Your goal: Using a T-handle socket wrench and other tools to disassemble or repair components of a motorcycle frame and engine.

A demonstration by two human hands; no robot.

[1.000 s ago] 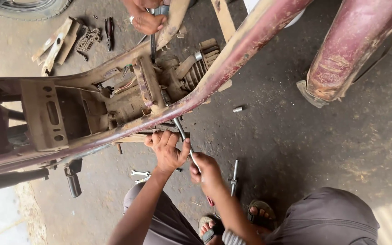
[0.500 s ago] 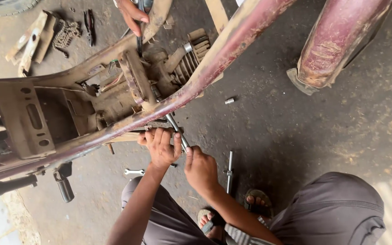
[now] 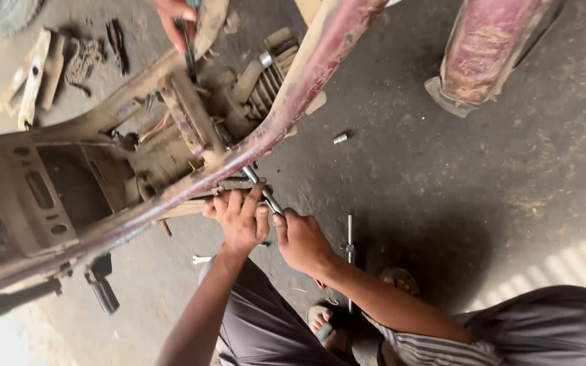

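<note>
Down at 6 o'clock both gripping one shiny metal rod tool [image 3: 264, 192], left hand [image 3: 240, 220] curled round it under the rusty maroon frame tube [image 3: 286, 112], right hand [image 3: 301, 240] clamped just behind, grimy engine [image 3: 191, 122] up at 11, somebody else's hand [image 3: 174, 20] at 12.

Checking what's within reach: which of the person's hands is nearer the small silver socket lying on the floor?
Right. The right hand grips the metal rod, closer to the socket; the left hand sits beyond it, under the frame.
</note>
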